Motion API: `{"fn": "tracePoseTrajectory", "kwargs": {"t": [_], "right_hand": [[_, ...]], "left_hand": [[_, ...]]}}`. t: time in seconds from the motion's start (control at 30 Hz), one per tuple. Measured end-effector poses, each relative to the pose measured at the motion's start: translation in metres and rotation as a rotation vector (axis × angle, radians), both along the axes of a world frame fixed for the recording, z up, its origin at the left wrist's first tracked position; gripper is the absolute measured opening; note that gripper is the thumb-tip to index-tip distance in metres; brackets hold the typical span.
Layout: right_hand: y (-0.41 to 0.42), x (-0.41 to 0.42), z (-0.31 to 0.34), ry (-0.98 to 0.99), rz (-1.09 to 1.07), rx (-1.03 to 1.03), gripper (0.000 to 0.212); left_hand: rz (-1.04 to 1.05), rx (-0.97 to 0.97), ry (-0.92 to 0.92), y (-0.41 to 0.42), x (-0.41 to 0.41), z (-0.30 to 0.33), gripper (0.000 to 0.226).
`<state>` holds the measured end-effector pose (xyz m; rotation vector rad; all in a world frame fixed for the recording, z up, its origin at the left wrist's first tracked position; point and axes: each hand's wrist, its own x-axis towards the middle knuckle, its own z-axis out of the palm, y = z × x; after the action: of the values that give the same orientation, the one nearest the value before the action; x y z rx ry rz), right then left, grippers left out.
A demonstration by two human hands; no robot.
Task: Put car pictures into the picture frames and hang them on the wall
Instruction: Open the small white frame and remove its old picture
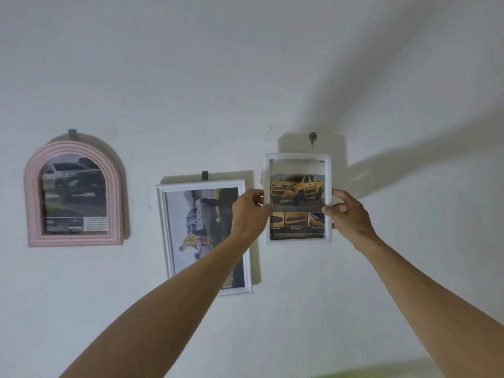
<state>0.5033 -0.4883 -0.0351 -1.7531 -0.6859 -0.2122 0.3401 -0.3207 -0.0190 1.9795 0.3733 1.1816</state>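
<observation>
Both hands hold the small white frame with the yellow pickup picture against the wall, just below the wall hook. The left hand pinches its left edge, the right hand its right edge. Left of that hook, 2 frames hang: a white frame and, farther left, a pink arched frame

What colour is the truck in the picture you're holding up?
Yellow-orange, with dark trim. The truck shows best in the head view.

pale wall – arm shadows on it | green blur – bottom edge
</observation>
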Motion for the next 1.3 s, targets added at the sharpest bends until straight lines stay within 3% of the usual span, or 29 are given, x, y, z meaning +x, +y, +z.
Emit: {"fn": "tracePoseTrajectory", "kwargs": {"t": [0.23, 0.5, 0.97, 1.13, 1.3], "right_hand": [[0.021, -0.07, -0.05, 0.06, 0.006, -0.052, 0.042], [0.049, -0.147, -0.153, 0.213, 0.076, -0.198, 0.039], [0.084, -0.295, -0.315, 0.382, 0.214, -0.642, 0.045], [0.093, -0.328, -0.353, 0.374, 0.278, -0.891, 0.062], [0.129, -0.359, -0.336, 0.41, 0.409, -0.704, 0.057]], "left_hand": [[-0.063, -0.08, 0.03, 0.023, -0.062, -0.056, 0.029], [-0.047, -0.338, 0.186, 0.05, -0.136, -0.161, 0.024], [0.078, -0.71, 0.45, 0.081, -0.295, -0.333, 0.03], [0.176, -0.632, 0.521, 0.066, -0.336, -0.361, 0.023], [0.285, -0.451, 0.608, 0.049, -0.344, -0.373, 0.019]]}}
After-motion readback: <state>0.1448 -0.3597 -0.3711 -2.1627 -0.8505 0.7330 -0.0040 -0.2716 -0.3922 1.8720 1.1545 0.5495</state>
